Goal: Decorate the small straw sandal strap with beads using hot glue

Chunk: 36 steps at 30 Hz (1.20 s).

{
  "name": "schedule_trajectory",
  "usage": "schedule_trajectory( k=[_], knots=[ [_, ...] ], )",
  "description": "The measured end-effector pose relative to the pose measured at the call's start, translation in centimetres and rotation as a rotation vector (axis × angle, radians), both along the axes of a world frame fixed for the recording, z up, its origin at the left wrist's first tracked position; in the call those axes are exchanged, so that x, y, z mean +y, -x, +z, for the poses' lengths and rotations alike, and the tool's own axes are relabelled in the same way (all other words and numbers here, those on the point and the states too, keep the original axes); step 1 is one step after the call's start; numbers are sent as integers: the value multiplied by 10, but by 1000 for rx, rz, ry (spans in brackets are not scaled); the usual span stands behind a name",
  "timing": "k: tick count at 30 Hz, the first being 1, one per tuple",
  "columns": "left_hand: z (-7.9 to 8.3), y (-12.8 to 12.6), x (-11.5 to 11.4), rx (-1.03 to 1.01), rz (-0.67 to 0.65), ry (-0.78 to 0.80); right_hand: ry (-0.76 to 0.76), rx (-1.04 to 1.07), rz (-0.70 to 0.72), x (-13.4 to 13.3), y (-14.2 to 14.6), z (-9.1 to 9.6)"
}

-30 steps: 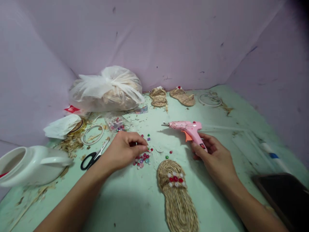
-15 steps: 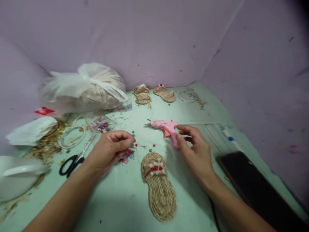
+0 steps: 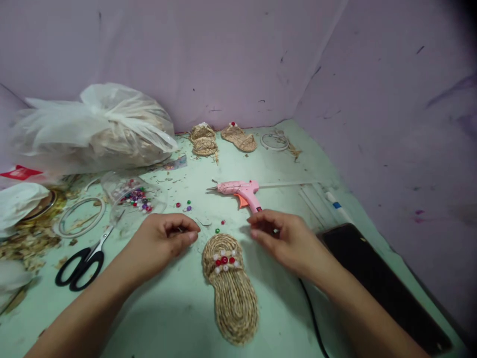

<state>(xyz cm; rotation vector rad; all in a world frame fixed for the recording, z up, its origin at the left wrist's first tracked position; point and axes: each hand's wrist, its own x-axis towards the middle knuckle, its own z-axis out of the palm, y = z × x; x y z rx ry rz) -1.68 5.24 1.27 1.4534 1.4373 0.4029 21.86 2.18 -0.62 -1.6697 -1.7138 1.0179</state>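
A woven straw slipper (image 3: 236, 303) lies between my hands, its strap set with red and white beads (image 3: 224, 260). My left hand (image 3: 167, 241) is left of the strap, thumb and forefinger together; anything between them is too small to make out. My right hand (image 3: 283, 241) is at the other side, thumb and fingers apart and holding nothing. Just beyond its fingertips lies a pink glue gun (image 3: 238, 189) with an orange trigger and a clear glue stick (image 3: 285, 184) in its back. A few loose beads (image 3: 189, 208) lie beyond my left fingers.
Black-handled scissors (image 3: 84, 266) and a clear tub of beads (image 3: 136, 196) are at left. A large plastic bag (image 3: 97, 132) stands behind. Two small slippers (image 3: 203, 139) rest at the wall. A black phone (image 3: 383, 288) and a cord (image 3: 313, 313) are at right.
My right hand has drawn back from the glue gun's handle, nearer to me. My left hand remains pinched beside the slipper. The whole view has shifted a little to the right.
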Motion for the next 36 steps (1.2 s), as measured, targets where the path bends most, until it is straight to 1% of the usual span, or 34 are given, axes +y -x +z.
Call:
schedule_trajectory(
  k=[2,4,6,7,10,12,14,16,18,20,22,24,25,27,29,32,34,36],
  knots=[
    [-2,-6,-1,62,-67,3,123,-215,137,-12,6,7],
    [-5,-11,-4,100,-101,-16,207,-491,241,-24,14,15],
    [-8,-16,-8,137,-127,-60,221,-676,296,-34,24,20],
    [-10,-18,-10,152,-145,-80,218,-710,303,-37,29,20],
    [-13,-20,-14,169,-164,-106,204,-682,258,-40,41,15],
    [-14,-18,-15,161,-136,-107,177,-630,212,-40,43,9],
    [-15,-16,-16,122,-103,-88,141,-524,170,-38,42,3],
    [-16,-15,-15,31,-55,3,103,-346,153,-36,36,-1],
    [-16,-15,-15,-99,27,163,72,-191,164,-34,29,0],
    [-16,-18,-14,-211,101,288,-21,-113,164,-32,23,5],
    [-15,-22,-15,-360,166,381,-214,-134,154,-31,18,13],
    [-16,-25,-15,-565,242,503,-461,-245,185,-31,15,20],
    [-18,-26,-16,-668,286,567,-568,-321,227,-32,14,22],
    [-21,-28,-16,-807,351,657,-715,-459,321,-33,10,25],
    [-24,-28,-17,-876,370,704,-773,-515,395,-34,5,26],
    [-27,-28,-17,-914,356,753,-787,-525,451,-33,-1,24],
    [-27,-28,-17,-908,350,760,-803,-535,441,-33,-1,23],
    [-26,-28,-17,-892,359,752,-796,-512,367,-34,4,24]
  ],
)
